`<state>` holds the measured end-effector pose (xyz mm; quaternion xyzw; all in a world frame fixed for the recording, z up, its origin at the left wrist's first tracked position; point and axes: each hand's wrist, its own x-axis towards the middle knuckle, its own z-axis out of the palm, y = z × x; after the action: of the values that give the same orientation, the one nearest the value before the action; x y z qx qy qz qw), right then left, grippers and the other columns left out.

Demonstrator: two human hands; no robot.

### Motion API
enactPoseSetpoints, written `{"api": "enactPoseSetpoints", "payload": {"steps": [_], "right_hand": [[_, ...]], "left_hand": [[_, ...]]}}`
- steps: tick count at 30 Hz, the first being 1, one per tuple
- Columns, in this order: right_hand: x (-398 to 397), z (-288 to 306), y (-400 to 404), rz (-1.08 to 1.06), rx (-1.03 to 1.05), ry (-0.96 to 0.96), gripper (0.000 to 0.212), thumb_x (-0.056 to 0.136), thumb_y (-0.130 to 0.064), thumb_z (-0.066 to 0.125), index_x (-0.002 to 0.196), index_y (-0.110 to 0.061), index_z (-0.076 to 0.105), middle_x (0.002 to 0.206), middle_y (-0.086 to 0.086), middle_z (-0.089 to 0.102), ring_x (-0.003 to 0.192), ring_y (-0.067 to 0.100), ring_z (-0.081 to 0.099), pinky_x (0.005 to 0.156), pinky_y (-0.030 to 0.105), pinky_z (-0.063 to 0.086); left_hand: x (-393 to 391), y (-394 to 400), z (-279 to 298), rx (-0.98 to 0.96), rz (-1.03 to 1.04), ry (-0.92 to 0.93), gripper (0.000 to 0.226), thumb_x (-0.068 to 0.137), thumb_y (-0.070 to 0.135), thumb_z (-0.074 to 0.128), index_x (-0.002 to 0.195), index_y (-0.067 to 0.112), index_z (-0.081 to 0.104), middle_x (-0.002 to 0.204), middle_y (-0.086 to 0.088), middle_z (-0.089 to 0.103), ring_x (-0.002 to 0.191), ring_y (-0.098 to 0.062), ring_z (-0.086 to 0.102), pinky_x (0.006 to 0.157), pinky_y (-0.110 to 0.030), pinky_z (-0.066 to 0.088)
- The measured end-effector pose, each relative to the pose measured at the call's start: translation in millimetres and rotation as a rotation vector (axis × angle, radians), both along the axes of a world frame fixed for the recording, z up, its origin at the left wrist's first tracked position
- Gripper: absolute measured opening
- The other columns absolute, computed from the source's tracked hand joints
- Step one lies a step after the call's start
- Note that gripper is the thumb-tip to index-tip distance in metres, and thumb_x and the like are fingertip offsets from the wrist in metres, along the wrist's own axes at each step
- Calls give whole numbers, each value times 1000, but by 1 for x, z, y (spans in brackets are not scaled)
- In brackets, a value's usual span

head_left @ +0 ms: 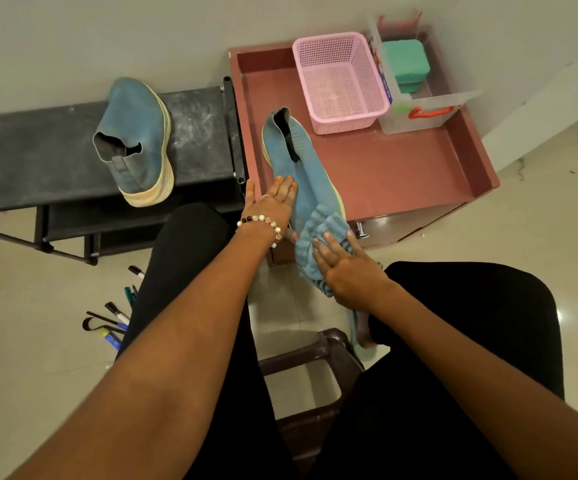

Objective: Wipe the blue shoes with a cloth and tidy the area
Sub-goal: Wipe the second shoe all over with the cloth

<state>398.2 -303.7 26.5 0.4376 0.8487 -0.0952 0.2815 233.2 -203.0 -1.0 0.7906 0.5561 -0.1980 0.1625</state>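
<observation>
One blue shoe (301, 168) lies on the reddish cabinet top (401, 168), its toe pointing toward me. My left hand (272, 204) lies flat against its left side, fingers straight. My right hand (344, 268) presses a blue striped cloth (318, 237) over the toe of that shoe, fingers spread on the cloth. The second blue shoe (138, 140) stands on a dusty black shoe rack (38, 154) to the left, its cream sole turned toward me.
A pink mesh basket (339, 81) and a clear box (415, 109) holding a green block (405, 64) stand at the back of the cabinet. Several pens and markers (114, 320) lie on the floor at left. A dark plastic stool (315, 375) is under me.
</observation>
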Motion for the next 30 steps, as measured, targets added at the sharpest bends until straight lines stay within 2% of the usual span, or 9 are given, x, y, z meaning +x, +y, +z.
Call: {"api": "enactPoseSetpoints", "payload": {"steps": [2,5,7,9,11,16,22,27,30], "right_hand": [[-7,-4,10,-34,41,-11,60,100,-25,24,149,-1,-3,157,15,-10,144,30,-14,110,57,-12],[-27,-10,42,-170,72,-4,59,101,-31,22,150,-8,-2,157,12,-16,143,29,-21,111,58,-13],[-33,-13,56,-212,62,13,60,101,-34,23,150,-10,0,156,13,-17,142,31,-22,113,58,-11],[-26,-11,50,-129,55,44,60,100,-27,29,150,-5,3,155,18,-16,142,36,-20,112,57,-10],[-11,-11,31,-24,19,87,66,98,-22,35,148,-1,-2,155,21,-14,142,37,-17,111,54,-11],[-2,-14,25,6,-76,129,72,95,-16,40,148,-1,-6,156,18,-14,144,31,-13,115,46,-8],[-22,-18,60,-146,-69,218,71,91,-8,38,148,1,-3,157,17,-8,145,31,-7,116,43,-6],[-14,-17,36,-116,-87,225,74,93,-15,44,148,1,-3,156,20,-8,145,31,-5,116,39,-7],[-6,-15,32,-96,-30,180,71,91,-12,42,148,1,2,157,18,-2,146,28,1,119,39,-1]], "left_hand": [[1,-2,-2,20,-8,13,107,81,52,65,152,15,-6,160,2,-13,147,-14,-10,110,-61,-9],[1,-2,0,35,-19,10,91,91,32,60,152,15,-5,160,2,-11,147,-14,-9,110,-62,-6],[0,0,4,34,-23,7,91,91,31,60,153,15,-5,160,2,-11,147,-13,-9,110,-62,-6],[-1,0,5,31,-32,2,86,92,22,57,153,15,-5,160,2,-11,147,-12,-9,110,-62,-6],[-2,0,1,73,-32,-2,82,92,13,52,153,16,-3,160,3,-9,147,-12,-8,110,-62,-5],[-2,-2,-3,75,-35,8,99,85,31,67,152,15,-4,160,1,-9,147,-13,-8,110,-64,-4],[0,0,3,72,-9,-14,93,86,13,63,153,16,-3,160,3,-8,147,-11,-7,111,-62,-4],[-2,-1,2,87,-12,-23,85,90,8,55,153,17,-2,160,4,-8,147,-12,-8,111,-62,-3],[-2,1,-1,45,5,-36,96,87,29,66,153,17,-3,160,4,-9,147,-12,-9,110,-63,-4]]}}
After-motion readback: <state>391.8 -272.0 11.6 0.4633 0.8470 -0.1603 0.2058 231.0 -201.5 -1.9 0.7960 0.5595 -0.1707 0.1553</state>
